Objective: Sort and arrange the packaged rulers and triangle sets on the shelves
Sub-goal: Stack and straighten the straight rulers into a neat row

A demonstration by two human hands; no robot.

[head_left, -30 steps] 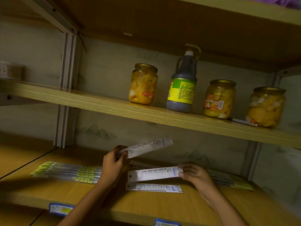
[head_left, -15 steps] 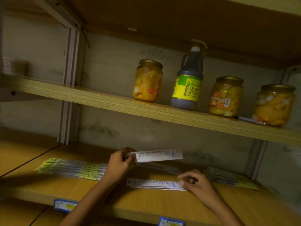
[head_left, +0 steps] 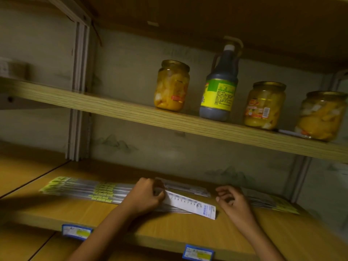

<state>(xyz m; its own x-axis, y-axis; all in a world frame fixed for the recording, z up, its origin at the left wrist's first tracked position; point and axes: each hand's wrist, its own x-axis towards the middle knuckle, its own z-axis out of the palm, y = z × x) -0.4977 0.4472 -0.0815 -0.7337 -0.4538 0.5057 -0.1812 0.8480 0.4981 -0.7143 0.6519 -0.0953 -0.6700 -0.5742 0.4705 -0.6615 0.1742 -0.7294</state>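
Note:
My left hand (head_left: 146,194) grips the left end of a white packaged ruler (head_left: 192,205) that lies low on the wooden lower shelf (head_left: 169,230), on top of other white rulers. My right hand (head_left: 232,201) hovers just right of the ruler's far end, fingers loosely curled and holding nothing. To the left lies a stack of clear rulers with yellow-green labels (head_left: 88,189). A second such stack (head_left: 273,203) sits right of my right hand. More white packaged rulers (head_left: 186,187) lie behind the held one.
The upper shelf (head_left: 131,112) carries three jars of yellow fruit (head_left: 172,85) and a dark sauce bottle (head_left: 220,85). Blue price tags (head_left: 76,231) hang on the lower shelf's front edge. A metal upright (head_left: 79,91) stands at the left.
My left hand has lowered its white ruler from the air onto the pile. My right hand set its ruler down and has drawn back, now holding nothing.

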